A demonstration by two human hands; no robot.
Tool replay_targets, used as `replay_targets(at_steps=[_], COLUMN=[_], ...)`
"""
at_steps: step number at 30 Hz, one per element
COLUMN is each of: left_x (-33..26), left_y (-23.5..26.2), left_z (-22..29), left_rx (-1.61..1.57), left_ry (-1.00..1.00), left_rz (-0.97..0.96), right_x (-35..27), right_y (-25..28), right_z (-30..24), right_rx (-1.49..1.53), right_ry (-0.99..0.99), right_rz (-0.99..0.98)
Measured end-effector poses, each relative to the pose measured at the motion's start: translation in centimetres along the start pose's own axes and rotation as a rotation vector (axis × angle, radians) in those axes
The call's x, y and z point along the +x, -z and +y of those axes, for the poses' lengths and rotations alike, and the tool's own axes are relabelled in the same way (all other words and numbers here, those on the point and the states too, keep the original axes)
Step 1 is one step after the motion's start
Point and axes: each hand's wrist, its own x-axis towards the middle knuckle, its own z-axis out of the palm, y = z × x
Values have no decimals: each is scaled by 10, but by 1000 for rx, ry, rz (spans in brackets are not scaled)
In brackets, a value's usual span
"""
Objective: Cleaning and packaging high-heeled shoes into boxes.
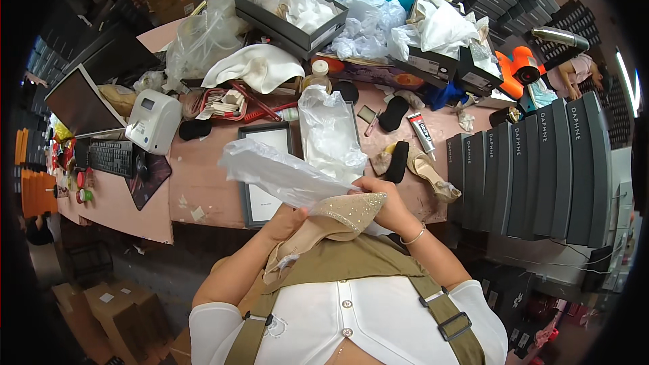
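A beige pointed-toe shoe (348, 215) covered with small sparkling stones is held in front of my apron, its toe to the right. My left hand (287, 222) is closed at the shoe's side, close to the end of a translucent white plastic sheet (280, 172). Closed around the toe end, my right hand (392, 208) has its fingers partly hidden behind the shoe. The sheet stretches up and left from behind the shoe. Beyond it, an open shoe box (355, 128) holds white wrapping. A second beige shoe (426, 169) lies on the table to the right.
Stacked dark grey shoe boxes (527, 169) stand at the right. A glue-like tube (422, 134) and black brushes (397, 161) lie near the second shoe. A dark box lid (248, 196) lies left of the open box. A label printer (154, 122) and keyboard (110, 157) are farther left.
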Motion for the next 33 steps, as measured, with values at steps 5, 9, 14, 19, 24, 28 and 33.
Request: replay_targets(at_steps=[5, 9, 14, 19, 24, 28, 33], left_x=[3, -2, -14, -20, -20, -23, -27], left_y=[-15, -20, -10, -2, -14, -4, -11], left_z=[33, 40, 37, 41, 42, 41, 44], left_rx=[494, 287, 239, 248, 310, 62, 151], left_ry=[168, 212, 248, 318, 251, 479, 338], left_rz=[-38, 100, 289, 358, 268, 208, 263], right_x=[6, 18, 2, -34, 6, 40, 39], right_y=[7, 0, 30, 93, 68, 10, 0], right_z=[0, 27, 28, 67, 32, 41, 19], right_rx=[-27, 125, 33, -393, -157, 278, 212], right_ry=[10, 154, 52, -80, 141, 50, -119], right_rz=[-17, -18, -423, -452, -177, -369, -283])
